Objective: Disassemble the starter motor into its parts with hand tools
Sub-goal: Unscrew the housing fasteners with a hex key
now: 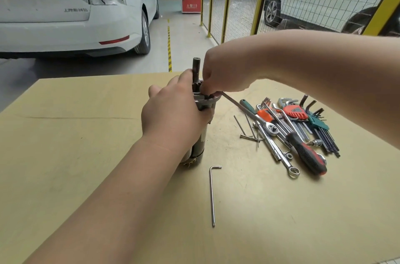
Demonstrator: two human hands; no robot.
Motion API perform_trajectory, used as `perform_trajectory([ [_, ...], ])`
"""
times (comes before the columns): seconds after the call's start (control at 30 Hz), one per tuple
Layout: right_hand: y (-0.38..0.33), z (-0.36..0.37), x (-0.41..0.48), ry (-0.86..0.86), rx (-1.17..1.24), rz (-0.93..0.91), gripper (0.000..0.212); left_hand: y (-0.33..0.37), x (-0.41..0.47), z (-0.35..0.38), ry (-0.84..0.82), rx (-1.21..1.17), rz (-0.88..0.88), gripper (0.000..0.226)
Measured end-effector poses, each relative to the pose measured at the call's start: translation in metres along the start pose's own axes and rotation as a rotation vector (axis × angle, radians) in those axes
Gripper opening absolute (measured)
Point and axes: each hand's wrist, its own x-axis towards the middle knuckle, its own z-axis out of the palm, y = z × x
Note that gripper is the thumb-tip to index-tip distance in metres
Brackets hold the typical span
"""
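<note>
Starter motor (200, 147) stands upright at mid tabletop (86, 144), shaft pointing up, left hand (175, 112) wrapped round its body, right hand (223, 71) just above its top flange, fingers curled on a thin metal tool (233, 102) slanting down to the right.

Two bare forearms (112, 188), left grip (173, 112), right grip (223, 69)

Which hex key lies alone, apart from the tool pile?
The long silver hex key nearest the camera, in front of the starter motor; the others sit bundled in the red holder and green holder in the pile.
</note>
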Motion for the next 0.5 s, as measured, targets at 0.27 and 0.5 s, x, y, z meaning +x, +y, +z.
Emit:
perform_trajectory([
  [0.27, 0.015, 0.01, -0.013, 0.291, -0.209, -0.537, 0.027, -0.026, 0.009, -0.016, -0.212, -0.22, 0.219, 0.05],
  [0.5, 0.019, 0.008, -0.008, 0.355, -0.218, -0.474, 0.03, -0.026, 0.015, -0.012, -0.196, -0.264, 0.209, 0.046],
])
